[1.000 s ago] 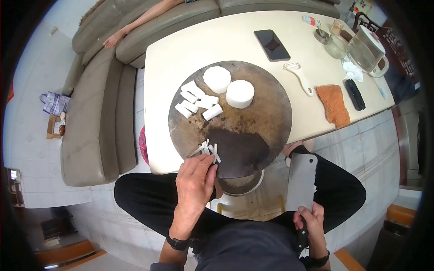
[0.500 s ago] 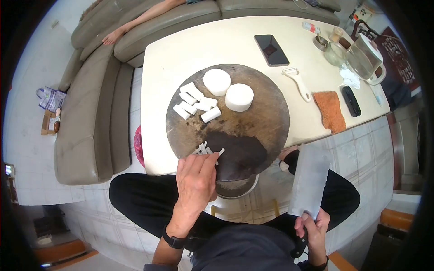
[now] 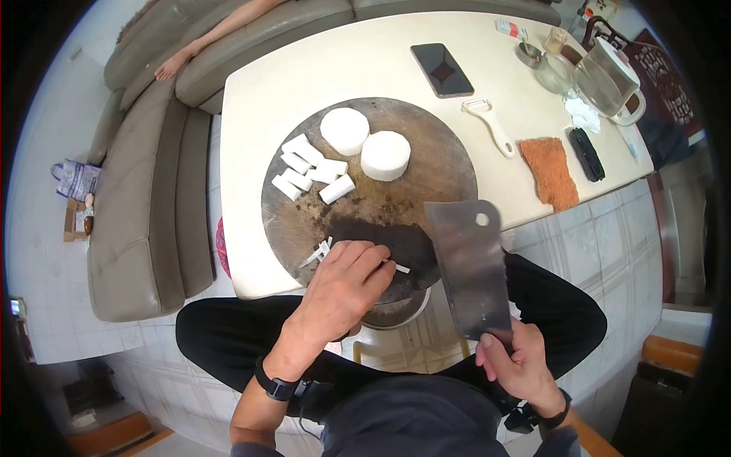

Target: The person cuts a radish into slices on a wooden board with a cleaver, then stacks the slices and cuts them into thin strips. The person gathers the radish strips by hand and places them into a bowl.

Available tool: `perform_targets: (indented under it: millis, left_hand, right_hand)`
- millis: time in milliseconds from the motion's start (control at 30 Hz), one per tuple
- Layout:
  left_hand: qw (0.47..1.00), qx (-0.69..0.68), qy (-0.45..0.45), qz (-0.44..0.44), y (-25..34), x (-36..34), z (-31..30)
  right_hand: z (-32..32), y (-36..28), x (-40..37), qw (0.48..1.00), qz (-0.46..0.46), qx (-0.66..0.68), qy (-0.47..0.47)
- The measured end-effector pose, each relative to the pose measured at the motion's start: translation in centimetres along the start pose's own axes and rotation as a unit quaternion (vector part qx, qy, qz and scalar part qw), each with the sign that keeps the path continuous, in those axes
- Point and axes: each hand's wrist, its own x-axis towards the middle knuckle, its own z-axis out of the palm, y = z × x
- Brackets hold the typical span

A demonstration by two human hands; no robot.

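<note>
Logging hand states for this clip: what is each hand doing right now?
Left hand: open, fingers laid over the white strips on the cutting board.
Right hand: closed on the cleaver.

We see bright, even light with soft shadows only. Heavy fisheye bends the edges, with black vignette in the corners. The cleaver (image 3: 468,266) blade shows dull sheen; we find focus sharp centrally.

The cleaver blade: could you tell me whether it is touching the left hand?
Apart. The head view shows dark cutting board between the cleaver and the left hand.
</note>
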Motion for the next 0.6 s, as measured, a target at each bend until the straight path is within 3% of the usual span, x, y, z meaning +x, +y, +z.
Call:
perform_targets:
  millis: [67,167,500,600]
  left_hand:
    - [0.999,-0.008,0.029,-0.030,0.6,-0.6,0.2]
    - [0.997,-0.004,0.076,-0.027,1.4,-2.0,1.3]
    - [0.991,-0.010,0.111,-0.072,2.3,-2.2,3.1]
    - [0.992,-0.009,0.104,-0.069,2.1,-2.2,3.2]
  right_hand:
    - [-0.3,0.5,0.6,0.998,-0.038,-0.052,0.007]
    - [-1.1,-1.3,1.7,0.948,-0.129,-0.289,-0.030]
    - [-1.6,-3.4,5.0,0.909,-0.167,-0.365,-0.112]
    - [-1.8,-4.0,5.5,0.910,-0.129,-0.368,-0.140]
